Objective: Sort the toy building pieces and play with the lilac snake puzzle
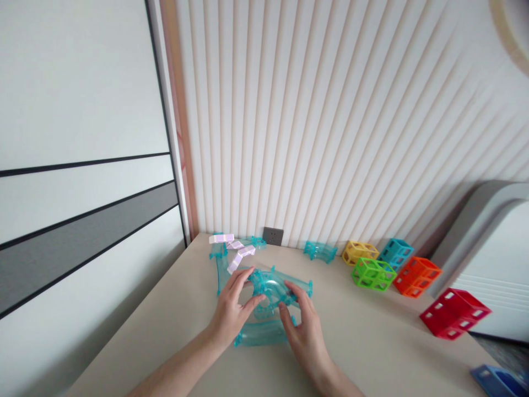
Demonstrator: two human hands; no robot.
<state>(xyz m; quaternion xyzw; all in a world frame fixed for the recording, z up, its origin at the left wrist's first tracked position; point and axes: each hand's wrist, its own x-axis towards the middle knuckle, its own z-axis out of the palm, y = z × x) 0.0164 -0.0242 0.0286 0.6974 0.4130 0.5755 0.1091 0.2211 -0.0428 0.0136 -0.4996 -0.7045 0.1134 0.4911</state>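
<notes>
Both hands are at a see-through teal curved track piece [273,285], held just over the table. My left hand [229,313] has its thumb and fingers around the left end. At the right end, my right hand [305,333] grips it between thumb and index finger. Under and behind it lie more teal pieces, partly hidden by the hands and the held piece. A long teal track piece [264,334] lies in front, and another straight one [300,281] reaches out behind my right hand.
Farther left are more teal pieces [223,273] and several pale purple blocks [240,258]. A teal piece [320,251] lies by the wall. Yellow [359,252], green [373,274], blue [395,253], orange [416,277] and red [454,313] open-frame blocks stand right.
</notes>
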